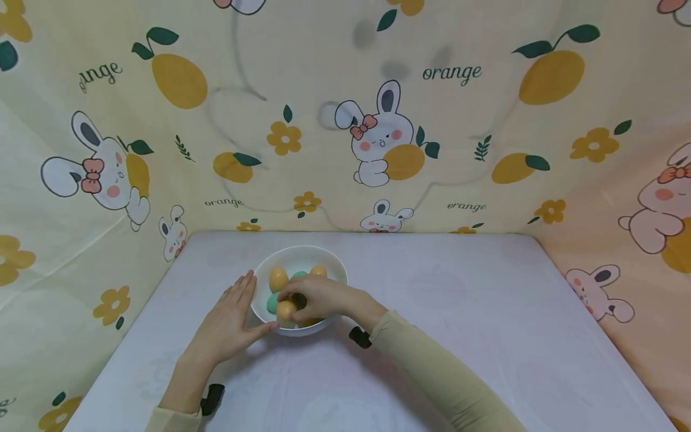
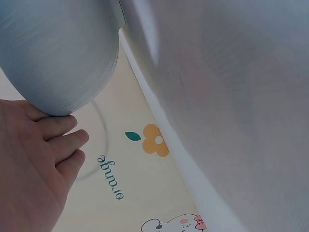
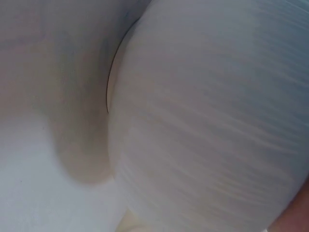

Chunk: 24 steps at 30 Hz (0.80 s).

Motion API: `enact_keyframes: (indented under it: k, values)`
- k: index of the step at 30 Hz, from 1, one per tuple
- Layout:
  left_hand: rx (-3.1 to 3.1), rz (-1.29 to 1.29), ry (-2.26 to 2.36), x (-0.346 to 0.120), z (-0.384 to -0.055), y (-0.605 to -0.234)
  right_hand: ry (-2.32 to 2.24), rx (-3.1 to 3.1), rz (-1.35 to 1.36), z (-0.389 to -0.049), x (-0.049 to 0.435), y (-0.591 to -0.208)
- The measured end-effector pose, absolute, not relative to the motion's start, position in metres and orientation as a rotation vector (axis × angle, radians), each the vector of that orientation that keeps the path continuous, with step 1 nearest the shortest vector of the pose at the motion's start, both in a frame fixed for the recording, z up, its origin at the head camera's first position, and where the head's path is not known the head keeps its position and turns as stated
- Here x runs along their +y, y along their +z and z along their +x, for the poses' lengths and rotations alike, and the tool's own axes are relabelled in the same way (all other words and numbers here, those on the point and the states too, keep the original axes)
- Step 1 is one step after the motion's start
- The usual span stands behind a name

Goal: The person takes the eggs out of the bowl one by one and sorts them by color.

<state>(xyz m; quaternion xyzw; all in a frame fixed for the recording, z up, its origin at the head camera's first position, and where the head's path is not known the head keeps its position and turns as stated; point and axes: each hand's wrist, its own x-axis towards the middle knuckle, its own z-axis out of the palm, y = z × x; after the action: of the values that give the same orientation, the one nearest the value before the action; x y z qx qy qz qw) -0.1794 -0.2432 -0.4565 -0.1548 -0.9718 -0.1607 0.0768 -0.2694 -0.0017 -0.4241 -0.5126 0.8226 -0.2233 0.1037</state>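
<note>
A white bowl (image 1: 302, 257) on the table holds several orange and green eggs. My left hand (image 1: 227, 327) rests against its left side with straight fingers, the thumb lying at the near rim. In the left wrist view, the fingertips of this hand (image 2: 34, 159) touch the outside of the bowl (image 2: 63, 53). From the right, my right hand (image 1: 318, 295) reaches inside and pinches an orange egg (image 1: 286, 311) near the front. Around it lie a green egg (image 1: 273, 302) and another orange egg (image 1: 278, 279). The bowl's outer wall (image 3: 207, 121) fills most of the right wrist view, hiding the fingers.
A pale cloth covers the table (image 1: 459, 288). Behind it and at both sides hangs a printed curtain (image 1: 324, 60) with rabbits and oranges. Black devices sit at the left wrist (image 1: 213, 399) and right wrist (image 1: 360, 337).
</note>
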Motion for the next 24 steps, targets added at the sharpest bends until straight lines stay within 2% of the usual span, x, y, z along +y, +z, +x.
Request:
enact_keyframes:
  k: [9, 24]
  values:
    - [-2.914, -0.457, -0.484, -0.241, -0.179, -0.455, -0.849, 2.392, -1.474, -0.266, 0.010, -0.418]
    - [-2.936, -0.420, -0.479, -0.240, -0.178, -0.456, -1.232, 2.550, -1.613, -0.258, 0.048, -0.417]
